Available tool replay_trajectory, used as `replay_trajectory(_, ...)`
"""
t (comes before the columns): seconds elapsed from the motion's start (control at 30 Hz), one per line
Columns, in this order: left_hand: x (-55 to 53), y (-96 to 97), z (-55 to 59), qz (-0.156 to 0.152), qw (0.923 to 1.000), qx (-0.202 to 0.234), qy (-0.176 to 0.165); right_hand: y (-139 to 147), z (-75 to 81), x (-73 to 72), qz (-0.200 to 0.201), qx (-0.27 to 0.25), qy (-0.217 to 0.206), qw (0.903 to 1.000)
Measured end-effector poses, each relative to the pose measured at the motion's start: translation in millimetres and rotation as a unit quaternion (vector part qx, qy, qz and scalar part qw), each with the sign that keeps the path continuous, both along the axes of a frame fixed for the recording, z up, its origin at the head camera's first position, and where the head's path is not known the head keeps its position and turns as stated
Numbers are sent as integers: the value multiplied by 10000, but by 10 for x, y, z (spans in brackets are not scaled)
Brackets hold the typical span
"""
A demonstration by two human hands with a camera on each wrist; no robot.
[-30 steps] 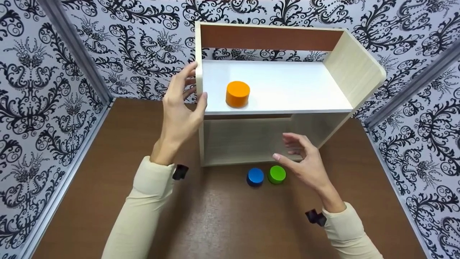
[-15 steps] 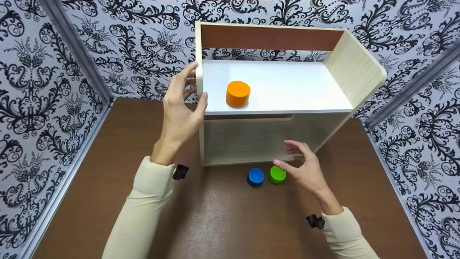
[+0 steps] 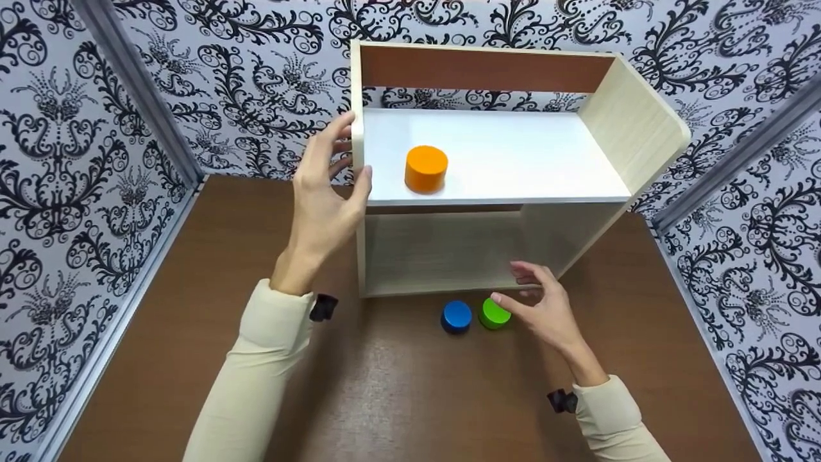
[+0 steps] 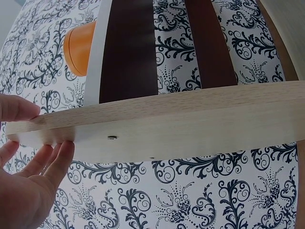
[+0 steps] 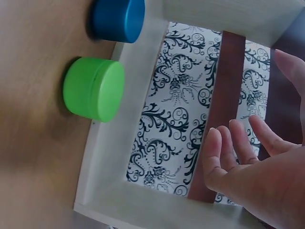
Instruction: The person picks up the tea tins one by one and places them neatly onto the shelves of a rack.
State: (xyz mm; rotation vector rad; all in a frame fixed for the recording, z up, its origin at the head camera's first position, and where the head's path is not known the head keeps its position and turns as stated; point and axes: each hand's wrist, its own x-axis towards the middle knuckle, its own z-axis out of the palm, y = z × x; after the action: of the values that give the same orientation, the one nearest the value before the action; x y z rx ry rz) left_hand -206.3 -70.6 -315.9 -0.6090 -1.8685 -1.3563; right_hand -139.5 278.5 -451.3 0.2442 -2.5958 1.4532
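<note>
My left hand (image 3: 324,202) grips the left side panel of a small wooden shelf unit (image 3: 519,157). In the left wrist view, the thumb lies on one face of that panel (image 4: 190,129) and the fingers on the other. On the white upper shelf stands an orange round container (image 3: 426,169). Near the unit's lower front edge, a blue round container (image 3: 456,317) and a green one (image 3: 492,315) stand side by side on the table. My right hand (image 3: 546,316) hovers beside the green container, fingers apart and holding nothing; the right wrist view shows a gap between hand and green container (image 5: 93,89).
The brown table (image 3: 385,398) runs around the unit. Walls with black-and-white patterned covering (image 3: 244,83) stand at the back and on both sides. A reddish-brown strip (image 3: 487,67) crosses the unit's upper back.
My right hand has moved down and slightly toward me, closer to the green container. The left hand keeps its grip on the shelf unit, and the containers have not moved.
</note>
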Motion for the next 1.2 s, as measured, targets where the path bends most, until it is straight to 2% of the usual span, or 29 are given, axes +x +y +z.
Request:
replay_trajectory(0.77,2,15,4,48,10000,-31,19,160,-400,-84,-273,-136,-575,9979)
replay_trajectory(1.2,4,13,0,30,10000,-14,-22,227,-615,-87,141,-119,-893,9958)
